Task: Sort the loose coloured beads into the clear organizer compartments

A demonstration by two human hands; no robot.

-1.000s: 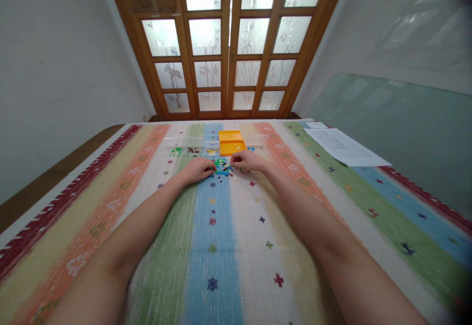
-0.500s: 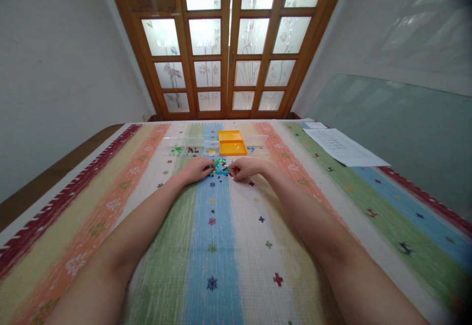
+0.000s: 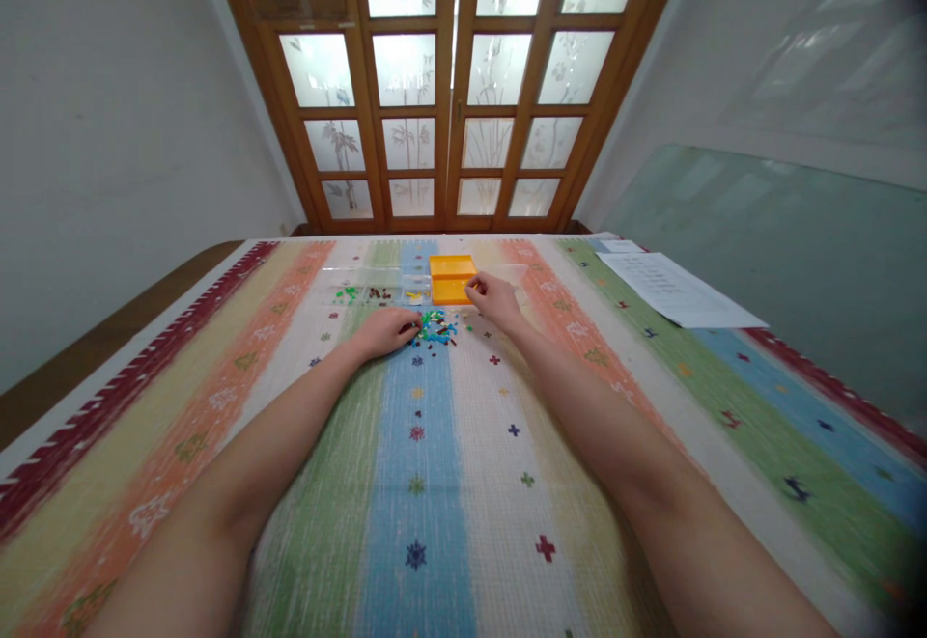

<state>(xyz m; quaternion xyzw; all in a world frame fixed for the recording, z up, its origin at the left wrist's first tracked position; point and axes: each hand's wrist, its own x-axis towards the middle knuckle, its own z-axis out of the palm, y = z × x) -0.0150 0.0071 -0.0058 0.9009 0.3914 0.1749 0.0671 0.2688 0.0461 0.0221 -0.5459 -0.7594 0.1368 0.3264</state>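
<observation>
On the cloth-covered worktop the left hand lies curled, fingertips at the left edge of a pile of small coloured pieces. The right hand is apart from it, fingertips together at the right rim of the orange tray just behind the pile. Whether either holds a piece, I cannot tell.

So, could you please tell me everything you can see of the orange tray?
The orange tray is a shallow, rectangular, plastic-looking dish with a low raised rim, lying flat on the striped cloth beyond the pile of small coloured pieces. At its left sit clear compartments. Fingertips of the right hand reach its right edge; actual contact is unclear.
</observation>
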